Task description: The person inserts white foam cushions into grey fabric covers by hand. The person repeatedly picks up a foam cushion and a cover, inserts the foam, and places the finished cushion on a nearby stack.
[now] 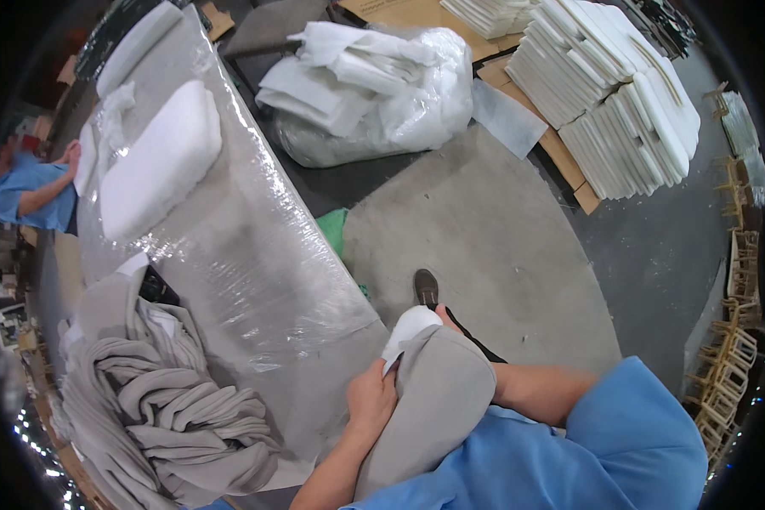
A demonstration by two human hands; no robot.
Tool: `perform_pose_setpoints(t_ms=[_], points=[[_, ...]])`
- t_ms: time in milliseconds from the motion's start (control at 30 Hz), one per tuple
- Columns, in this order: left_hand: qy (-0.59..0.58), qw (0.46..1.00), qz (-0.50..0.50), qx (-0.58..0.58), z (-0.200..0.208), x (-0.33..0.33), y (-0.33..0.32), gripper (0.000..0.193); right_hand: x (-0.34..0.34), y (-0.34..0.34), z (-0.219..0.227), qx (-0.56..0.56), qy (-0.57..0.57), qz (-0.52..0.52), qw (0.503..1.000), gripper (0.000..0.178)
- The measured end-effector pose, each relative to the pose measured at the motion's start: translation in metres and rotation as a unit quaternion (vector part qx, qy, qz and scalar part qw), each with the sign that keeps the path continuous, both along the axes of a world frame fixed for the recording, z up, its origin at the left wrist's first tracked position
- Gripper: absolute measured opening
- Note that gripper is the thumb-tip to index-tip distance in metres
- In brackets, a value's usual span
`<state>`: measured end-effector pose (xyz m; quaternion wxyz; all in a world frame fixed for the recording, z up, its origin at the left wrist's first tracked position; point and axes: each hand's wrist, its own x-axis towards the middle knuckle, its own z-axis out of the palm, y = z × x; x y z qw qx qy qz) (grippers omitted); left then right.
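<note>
Grey fabric cover [442, 387], slanting against a blue shirt [506, 463], apparently drawn over most of a white pad [411, 328], one end yet uncovered. Clamped at its edge by the left hand [371, 398], forearm [342, 467] angled upward; reached around by the right hand [447, 320], mostly hidden, grip impossible to tell. Beyond, stacked white pads [629, 136].
</note>
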<state>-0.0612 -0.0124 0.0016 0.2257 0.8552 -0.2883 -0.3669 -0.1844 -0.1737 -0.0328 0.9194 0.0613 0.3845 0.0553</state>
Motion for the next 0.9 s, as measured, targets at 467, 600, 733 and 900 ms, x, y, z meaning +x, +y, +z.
perform_pose_setpoints(t_ms=[467, 600, 733, 900], points=[[-0.028, 1.000, 0.006, 0.004, -0.014, 0.017, -0.055, 0.024, 0.001, 0.043, -0.058, -0.260, 0.182, 0.065, 0.946, 0.060], [0.004, 0.998, 0.005, -0.063, -0.024, 0.025, -0.046, 0.023, 0.005, 0.058, -0.080, -0.410, 0.263, 0.075, 0.870, 0.057], [0.050, 0.995, 0.023, -0.083, -0.024, 0.028, -0.037, 0.020, 0.017, 0.045, -0.068, -0.438, 0.294, 0.041, 0.848, 0.052], [0.034, 0.997, 0.009, -0.070, -0.027, 0.030, -0.039, 0.018, 0.032, 0.032, -0.045, -0.435, 0.309, -0.008, 0.846, 0.045]])
